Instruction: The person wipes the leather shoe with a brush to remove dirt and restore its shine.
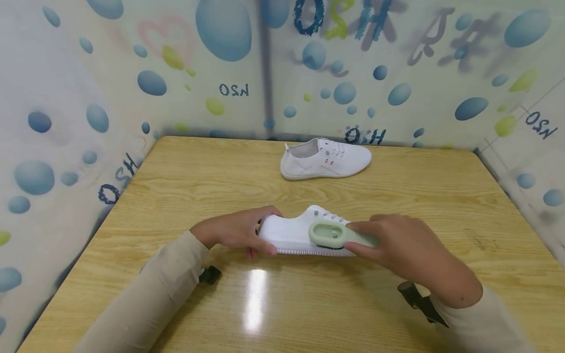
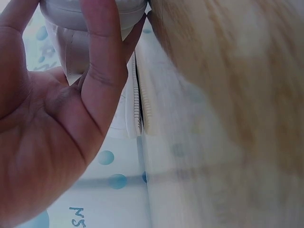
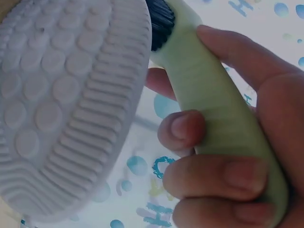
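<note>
A white lace-up shoe (image 1: 287, 233) is held just over the wooden table, its toe to the right. My left hand (image 1: 240, 230) grips it round the heel, thumb on the near side. In my right hand (image 1: 401, 245) is a pale green scrub brush (image 1: 328, 234), its head against the near side of the shoe. The right wrist view shows the fingers wrapped round the brush handle (image 3: 213, 104), the dark bristles (image 3: 160, 23) at the shoe's edge and the textured sole (image 3: 61, 95) facing the camera.
A second white shoe (image 1: 326, 159) stands at the table's back edge, toe to the right. The wooden table (image 1: 203, 171) is bordered by walls (image 1: 282, 73) with a blue and green bubble print at the back and sides.
</note>
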Demonstrator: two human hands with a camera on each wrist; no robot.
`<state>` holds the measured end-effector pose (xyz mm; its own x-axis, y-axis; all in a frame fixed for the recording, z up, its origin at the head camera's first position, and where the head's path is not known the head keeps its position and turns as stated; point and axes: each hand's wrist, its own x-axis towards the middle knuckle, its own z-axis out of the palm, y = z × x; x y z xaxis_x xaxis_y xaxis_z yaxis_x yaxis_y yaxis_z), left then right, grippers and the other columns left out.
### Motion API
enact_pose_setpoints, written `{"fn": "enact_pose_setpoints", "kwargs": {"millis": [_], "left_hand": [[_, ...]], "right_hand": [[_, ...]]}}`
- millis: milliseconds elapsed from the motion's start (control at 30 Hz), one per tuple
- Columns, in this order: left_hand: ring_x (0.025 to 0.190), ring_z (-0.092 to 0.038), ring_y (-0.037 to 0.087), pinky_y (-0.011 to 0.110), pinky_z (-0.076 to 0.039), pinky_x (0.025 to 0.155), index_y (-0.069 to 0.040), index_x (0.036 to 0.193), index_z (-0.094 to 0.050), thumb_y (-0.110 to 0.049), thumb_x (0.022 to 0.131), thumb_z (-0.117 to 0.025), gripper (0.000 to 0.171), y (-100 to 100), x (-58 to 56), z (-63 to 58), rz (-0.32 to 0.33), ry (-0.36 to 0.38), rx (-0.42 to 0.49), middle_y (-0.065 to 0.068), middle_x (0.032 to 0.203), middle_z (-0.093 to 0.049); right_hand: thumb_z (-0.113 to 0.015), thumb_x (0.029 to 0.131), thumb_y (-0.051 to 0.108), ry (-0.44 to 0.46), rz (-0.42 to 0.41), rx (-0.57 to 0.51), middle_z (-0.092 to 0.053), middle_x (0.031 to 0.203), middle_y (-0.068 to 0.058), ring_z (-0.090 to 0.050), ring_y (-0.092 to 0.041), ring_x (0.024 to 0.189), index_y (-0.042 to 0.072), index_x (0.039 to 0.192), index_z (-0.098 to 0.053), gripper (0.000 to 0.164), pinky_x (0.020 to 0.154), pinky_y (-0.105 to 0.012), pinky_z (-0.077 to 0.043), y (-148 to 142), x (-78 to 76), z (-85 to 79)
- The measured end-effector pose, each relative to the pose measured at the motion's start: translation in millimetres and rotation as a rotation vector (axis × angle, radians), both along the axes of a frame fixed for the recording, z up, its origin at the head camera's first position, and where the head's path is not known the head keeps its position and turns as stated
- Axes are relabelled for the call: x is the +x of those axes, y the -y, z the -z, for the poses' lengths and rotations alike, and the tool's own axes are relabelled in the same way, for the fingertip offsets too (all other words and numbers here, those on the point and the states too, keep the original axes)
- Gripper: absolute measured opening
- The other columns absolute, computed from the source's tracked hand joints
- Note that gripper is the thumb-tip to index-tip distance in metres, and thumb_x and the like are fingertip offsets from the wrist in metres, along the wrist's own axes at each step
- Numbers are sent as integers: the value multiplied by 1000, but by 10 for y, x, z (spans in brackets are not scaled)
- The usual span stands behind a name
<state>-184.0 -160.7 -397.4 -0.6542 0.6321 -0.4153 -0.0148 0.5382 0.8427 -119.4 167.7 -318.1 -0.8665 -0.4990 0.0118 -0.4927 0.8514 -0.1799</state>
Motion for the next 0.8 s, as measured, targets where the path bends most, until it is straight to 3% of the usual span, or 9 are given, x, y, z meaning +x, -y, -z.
{"fn": "enact_pose_setpoints", "kwargs": {"millis": [200, 467, 800], "left_hand": [[64, -68, 26, 40, -59, 58, -21, 140, -41, -31, 80, -86, 76, -9, -5, 3, 6, -19, -5, 16, 114, -54], [64, -68, 26, 40, -59, 57, -20, 140, -41, -30, 80, -86, 75, -12, -8, 6, 4, -19, -1, 16, 111, -57], [65, -68, 27, 41, -59, 58, -20, 140, -40, -29, 80, -86, 76, -10, -4, 0, -1, -9, 0, 17, 114, -54]], "right_hand": [[-69, 91, 50, -11, -21, -38, -72, 90, 3, -55, -7, 68, 26, 119, -74, 37, 57, -31, -46, 71, 12, 58], [-70, 90, 50, -65, -44, -10, -68, 84, 1, -52, -8, 62, 27, 122, -73, 40, 53, -30, -43, 173, 21, 143], [-66, 91, 55, 10, -2, 25, -62, 77, 11, -44, -5, 60, 28, 121, -73, 41, 51, -26, -36, -34, 11, -25]]}}
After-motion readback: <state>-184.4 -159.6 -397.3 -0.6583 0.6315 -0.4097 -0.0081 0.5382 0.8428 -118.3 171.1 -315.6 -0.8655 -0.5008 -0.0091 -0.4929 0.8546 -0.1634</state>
